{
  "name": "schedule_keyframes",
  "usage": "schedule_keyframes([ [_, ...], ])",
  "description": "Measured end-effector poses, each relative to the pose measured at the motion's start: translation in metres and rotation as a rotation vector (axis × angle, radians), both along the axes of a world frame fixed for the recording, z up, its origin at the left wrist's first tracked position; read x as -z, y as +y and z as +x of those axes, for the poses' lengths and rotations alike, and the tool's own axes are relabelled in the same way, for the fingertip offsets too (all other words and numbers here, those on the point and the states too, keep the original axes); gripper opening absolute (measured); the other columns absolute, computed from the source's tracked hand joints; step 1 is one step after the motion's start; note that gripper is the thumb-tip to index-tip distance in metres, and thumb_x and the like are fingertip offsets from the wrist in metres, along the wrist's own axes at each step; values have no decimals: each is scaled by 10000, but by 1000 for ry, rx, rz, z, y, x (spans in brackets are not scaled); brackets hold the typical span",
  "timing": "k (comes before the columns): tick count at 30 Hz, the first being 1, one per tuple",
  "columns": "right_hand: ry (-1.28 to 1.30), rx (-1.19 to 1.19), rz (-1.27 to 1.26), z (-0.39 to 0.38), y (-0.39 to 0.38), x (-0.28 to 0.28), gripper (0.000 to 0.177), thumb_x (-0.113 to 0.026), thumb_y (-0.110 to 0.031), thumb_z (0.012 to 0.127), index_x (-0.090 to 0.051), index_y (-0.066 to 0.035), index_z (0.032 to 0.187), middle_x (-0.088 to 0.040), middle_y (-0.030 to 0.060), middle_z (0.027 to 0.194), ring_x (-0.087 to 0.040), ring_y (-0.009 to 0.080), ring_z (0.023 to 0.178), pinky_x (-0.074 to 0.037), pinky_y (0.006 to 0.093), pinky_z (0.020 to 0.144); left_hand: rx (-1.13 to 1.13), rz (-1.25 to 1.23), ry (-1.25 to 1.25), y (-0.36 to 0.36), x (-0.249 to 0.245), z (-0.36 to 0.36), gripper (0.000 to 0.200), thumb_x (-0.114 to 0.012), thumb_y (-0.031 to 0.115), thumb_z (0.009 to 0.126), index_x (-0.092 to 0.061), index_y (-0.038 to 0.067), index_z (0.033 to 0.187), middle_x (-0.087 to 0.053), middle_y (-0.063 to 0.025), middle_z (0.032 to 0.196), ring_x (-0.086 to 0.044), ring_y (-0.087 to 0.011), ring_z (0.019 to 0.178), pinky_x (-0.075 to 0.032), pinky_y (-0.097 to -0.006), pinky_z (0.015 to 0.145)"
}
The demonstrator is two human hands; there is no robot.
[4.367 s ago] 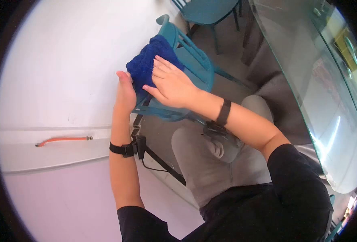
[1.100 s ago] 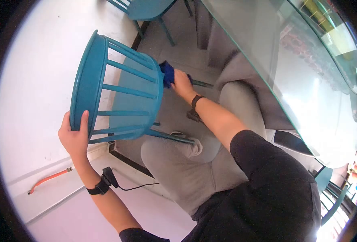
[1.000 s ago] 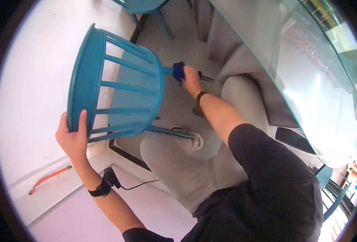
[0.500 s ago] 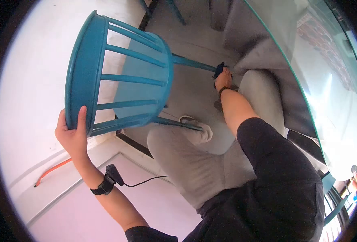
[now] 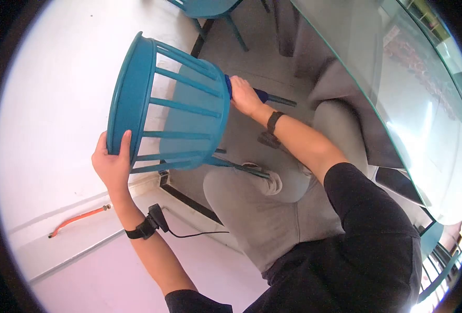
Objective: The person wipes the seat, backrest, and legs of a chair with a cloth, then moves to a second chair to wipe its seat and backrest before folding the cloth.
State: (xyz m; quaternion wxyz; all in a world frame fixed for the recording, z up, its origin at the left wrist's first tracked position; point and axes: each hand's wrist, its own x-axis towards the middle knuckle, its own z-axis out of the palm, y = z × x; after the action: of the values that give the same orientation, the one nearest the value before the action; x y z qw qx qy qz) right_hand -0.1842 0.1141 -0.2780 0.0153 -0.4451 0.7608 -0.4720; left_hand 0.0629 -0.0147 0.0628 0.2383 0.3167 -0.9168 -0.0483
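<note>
A teal spindle-back chair (image 5: 132, 88) is tipped over, its backrest toward the wall side. My left hand (image 5: 113, 164) is closed on the end of its wide top rail, thumb on one face and fingers behind. My right hand (image 5: 245, 97) is wrapped round a chair leg (image 5: 283, 101) close to the seat. Between that hand and the leg is a dark blue cloth (image 5: 262, 95), showing on both sides of the fingers. Another leg (image 5: 241, 167) points toward my knee and shoe.
A glass-topped table (image 5: 356, 78) with a grey cloth (image 5: 335, 83) hanging below stands at right. A second teal chair (image 5: 210, 7) is at the top, another (image 5: 433, 242) at lower right. An orange pipe (image 5: 79, 219) runs along the white wall at left.
My right hand has slid the cloth along the leg from near its foot up to the seat. The chair and my left hand appear shifted slightly right and down in view.
</note>
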Motion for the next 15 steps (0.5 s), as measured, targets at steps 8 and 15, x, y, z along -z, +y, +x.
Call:
schedule_keyframes([
  [8, -79, 243, 22, 1, 34, 79, 489, -802, -19, 739, -617, -58, 1191, -663, 185, 1141, -628, 426, 1085, -507, 501, 927, -24, 46, 13, 2, 1, 0, 316, -831, 270, 885, -729, -3, 1006, -723, -79, 784, -629, -127, 713, -510, -285, 699],
  [15, -125, 768, 362, -8, 100, 256, 341, -531, -132, 1011, -578, -30, 1333, -646, 209, 1261, -571, 403, 1262, -478, 513, 1063, 0, 109, 48, -7, 8, 7, 303, -839, 232, 890, -722, -24, 1001, -715, -64, 826, -606, -110, 753, -506, -280, 729],
])
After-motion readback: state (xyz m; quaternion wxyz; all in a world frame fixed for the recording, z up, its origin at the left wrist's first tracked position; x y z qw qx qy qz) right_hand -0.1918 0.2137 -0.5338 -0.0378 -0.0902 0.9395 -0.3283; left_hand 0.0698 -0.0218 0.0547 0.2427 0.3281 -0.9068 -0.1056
